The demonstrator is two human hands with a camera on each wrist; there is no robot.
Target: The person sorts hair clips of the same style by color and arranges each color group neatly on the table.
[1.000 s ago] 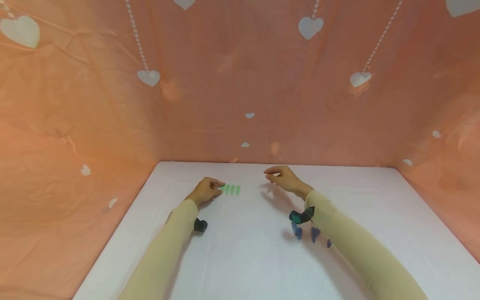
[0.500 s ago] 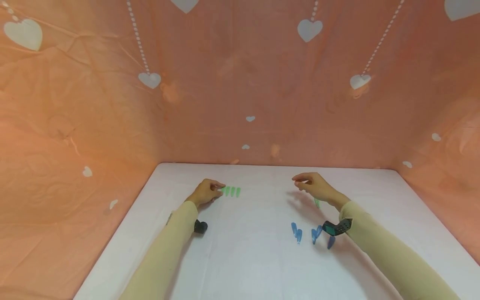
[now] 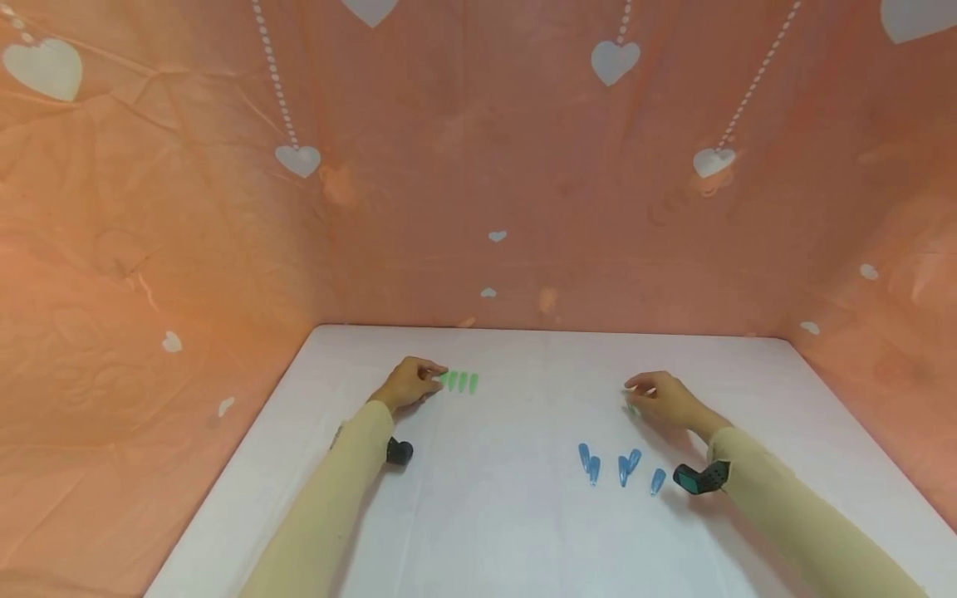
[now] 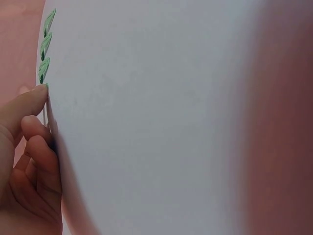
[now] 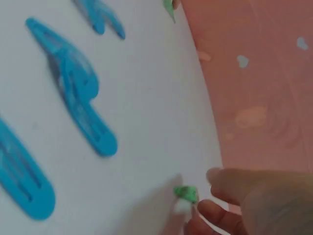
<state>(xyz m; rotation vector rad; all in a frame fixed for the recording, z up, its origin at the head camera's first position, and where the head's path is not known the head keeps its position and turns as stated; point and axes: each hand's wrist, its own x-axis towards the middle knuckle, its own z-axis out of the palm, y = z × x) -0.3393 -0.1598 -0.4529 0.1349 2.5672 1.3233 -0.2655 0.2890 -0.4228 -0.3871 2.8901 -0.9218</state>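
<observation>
At the left end of a row of green snap hair clips [image 3: 463, 382], my left hand [image 3: 409, 381] holds the nearest clip between thumb and finger; its fingers hide most of that clip. The rest of the row runs on past the thumb in the left wrist view, the clips [image 4: 47, 46] standing close together. My right hand [image 3: 664, 400] hovers over a separate green snap hair clip [image 5: 186, 193] on the right of the table. Thumb and forefinger are apart around it, and no grip shows. Part of this clip is covered in the head view.
Several blue snap hair clips [image 3: 624, 471] lie on the white table [image 3: 478, 515], nearer to me than the right hand. Some of them touch or overlap. An orange sheet with white hearts [image 3: 478, 166] stands along the back and sides.
My right hand has moved right and down toward me, from beyond the row to the separate green clip. The blue clips have come out from under that arm. My left hand stays put.
</observation>
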